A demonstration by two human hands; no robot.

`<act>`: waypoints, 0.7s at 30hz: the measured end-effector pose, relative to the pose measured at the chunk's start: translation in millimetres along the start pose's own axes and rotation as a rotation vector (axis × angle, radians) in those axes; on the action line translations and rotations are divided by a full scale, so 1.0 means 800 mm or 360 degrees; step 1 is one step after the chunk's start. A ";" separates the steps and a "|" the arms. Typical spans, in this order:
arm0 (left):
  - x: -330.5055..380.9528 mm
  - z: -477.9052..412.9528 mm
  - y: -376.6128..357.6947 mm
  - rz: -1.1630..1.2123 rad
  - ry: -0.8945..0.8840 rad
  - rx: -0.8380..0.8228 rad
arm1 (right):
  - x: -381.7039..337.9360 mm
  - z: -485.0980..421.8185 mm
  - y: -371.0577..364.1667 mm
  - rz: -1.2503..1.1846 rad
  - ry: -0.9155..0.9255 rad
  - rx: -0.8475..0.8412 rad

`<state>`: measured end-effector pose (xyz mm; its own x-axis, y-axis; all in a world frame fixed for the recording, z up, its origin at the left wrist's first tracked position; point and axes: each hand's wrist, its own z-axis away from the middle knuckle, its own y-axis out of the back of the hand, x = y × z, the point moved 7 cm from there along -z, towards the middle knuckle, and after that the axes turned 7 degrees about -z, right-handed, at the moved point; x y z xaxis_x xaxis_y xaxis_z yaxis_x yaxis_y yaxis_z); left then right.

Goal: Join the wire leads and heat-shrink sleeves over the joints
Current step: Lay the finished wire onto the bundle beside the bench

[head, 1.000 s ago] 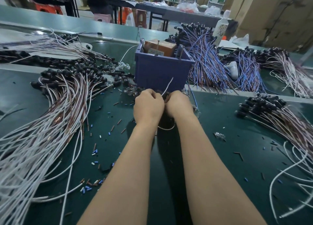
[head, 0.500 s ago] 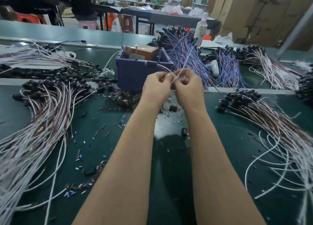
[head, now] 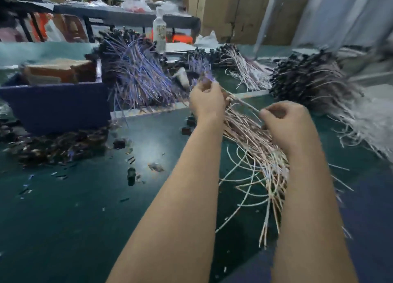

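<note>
The frame is blurred by motion. My left hand [head: 205, 102] and my right hand [head: 284, 124] are raised over a pile of pink and white wire leads [head: 255, 155] on the green table [head: 85, 208]. A thin wire lead [head: 244, 105] stretches between the two hands; each hand pinches one end of it with curled fingers. The lead's tips are hidden inside the fingers. Small black and blue sleeve pieces [head: 130, 173] lie scattered on the table to the left of my forearms.
A dark blue bin [head: 55, 106] holding a brown box stands at the left. Bundles of blue wires [head: 138, 80] lie behind it, with more black-tipped bundles [head: 308, 84] at the right. A white bottle [head: 159, 32] stands at the back.
The view has swung to the right. My hands moved from in front of the blue bin to above the right-hand wire pile and drew apart, with a lead stretched between them.
</note>
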<state>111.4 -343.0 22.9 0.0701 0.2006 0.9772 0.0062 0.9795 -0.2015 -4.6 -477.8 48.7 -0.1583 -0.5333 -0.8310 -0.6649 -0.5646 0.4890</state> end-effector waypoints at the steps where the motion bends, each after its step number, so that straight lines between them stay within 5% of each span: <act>1: -0.015 0.000 -0.013 -0.0016 0.0029 0.0010 | 0.011 -0.003 0.015 0.0078 -0.0052 0.0054; 6: -0.066 -0.013 -0.041 -0.0496 0.0029 0.0119 | 0.069 -0.020 0.023 0.0311 -0.0278 0.0098; 10: -0.107 -0.025 -0.059 -0.0410 0.0323 -0.0131 | 0.119 -0.024 -0.019 0.0492 -0.0406 0.0090; 14: -0.114 -0.028 -0.062 -0.0526 0.0260 -0.0177 | 0.132 -0.024 -0.030 0.0544 -0.0490 0.0210; 21: -0.078 -0.021 -0.023 -0.0934 -0.0031 -0.0184 | 0.057 -0.012 -0.051 0.0356 -0.0120 0.0241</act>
<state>123.8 -374.0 -35.8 0.0039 -0.3721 0.9282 0.1468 0.9184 0.3675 22.1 -484.9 -6.3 -0.3634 -0.5827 -0.7269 -0.7078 -0.3347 0.6221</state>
